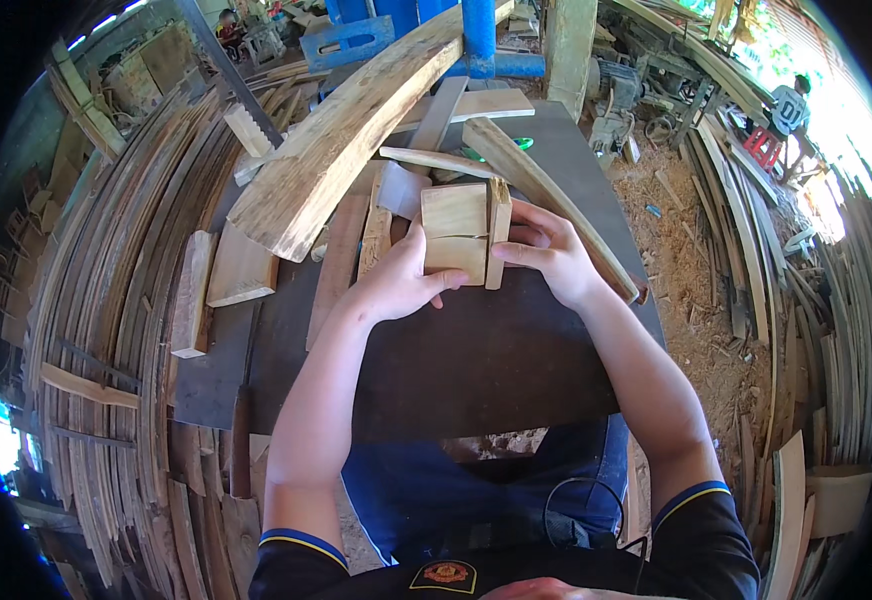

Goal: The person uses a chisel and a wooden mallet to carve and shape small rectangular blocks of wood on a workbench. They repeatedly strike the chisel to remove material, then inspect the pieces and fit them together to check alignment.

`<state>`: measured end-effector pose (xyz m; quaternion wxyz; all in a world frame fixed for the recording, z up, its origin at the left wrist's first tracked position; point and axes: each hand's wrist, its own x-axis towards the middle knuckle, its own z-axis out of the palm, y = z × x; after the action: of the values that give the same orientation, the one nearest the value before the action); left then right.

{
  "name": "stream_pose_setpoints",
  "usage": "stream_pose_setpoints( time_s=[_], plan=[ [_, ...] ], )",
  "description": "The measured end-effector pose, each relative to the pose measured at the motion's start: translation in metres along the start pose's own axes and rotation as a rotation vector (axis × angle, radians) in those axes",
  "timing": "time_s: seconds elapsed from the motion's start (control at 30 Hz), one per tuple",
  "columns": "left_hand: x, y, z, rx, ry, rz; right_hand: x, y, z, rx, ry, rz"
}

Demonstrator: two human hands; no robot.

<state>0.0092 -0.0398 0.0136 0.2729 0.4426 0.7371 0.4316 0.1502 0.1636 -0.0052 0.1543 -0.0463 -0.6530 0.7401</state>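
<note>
Two pale square wood pieces [453, 209] lie edge to edge before me, a crooked seam between them. My left hand [401, 278] grips their left side, thumb across the lower piece. A narrow upright wood strip [498, 208] stands along their right edge, and my right hand [546, 250] holds it, thumb on its face and fingers behind. A grey-white sheet-like piece [402, 188] sits just behind my left hand, beside a rough wooden batten [376, 236].
The dark worktable [486, 370] also carries a long curved plank [341, 135], several boards [241, 270] and a green object [518, 146]. Blue machinery [478, 40] stands behind. Stacked timber flanks both sides. A person [788, 115] is at the far right, another distant at top left.
</note>
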Motion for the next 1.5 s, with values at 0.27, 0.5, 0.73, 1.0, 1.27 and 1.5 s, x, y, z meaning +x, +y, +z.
stream_pose_setpoints(
  time_s=[0.27, 0.5, 0.73, 1.0, 1.27, 1.5],
  plan=[
    [-0.007, 0.022, 0.01, 0.128, -0.141, -0.007, 0.0, -0.008, -0.009, 0.026, -0.004, 0.074],
    [-0.007, 0.018, 0.006, 0.274, 0.093, 0.133, 0.005, 0.003, -0.01, -0.042, 0.023, 0.002],
    [0.002, -0.002, 0.003, 0.172, 0.268, 0.264, 0.0, -0.017, -0.005, 0.104, 0.167, -0.136],
    [0.003, 0.002, 0.005, 0.15, 0.242, 0.242, 0.009, -0.029, -0.044, 0.25, 0.665, -0.334],
    [0.001, -0.001, 0.004, 0.147, 0.199, 0.193, 0.01, -0.03, -0.049, 0.136, 0.746, -0.181],
    [0.003, -0.003, 0.006, 0.091, 0.175, 0.196, 0.01, -0.026, -0.047, -0.009, 0.698, -0.235]
  ],
)
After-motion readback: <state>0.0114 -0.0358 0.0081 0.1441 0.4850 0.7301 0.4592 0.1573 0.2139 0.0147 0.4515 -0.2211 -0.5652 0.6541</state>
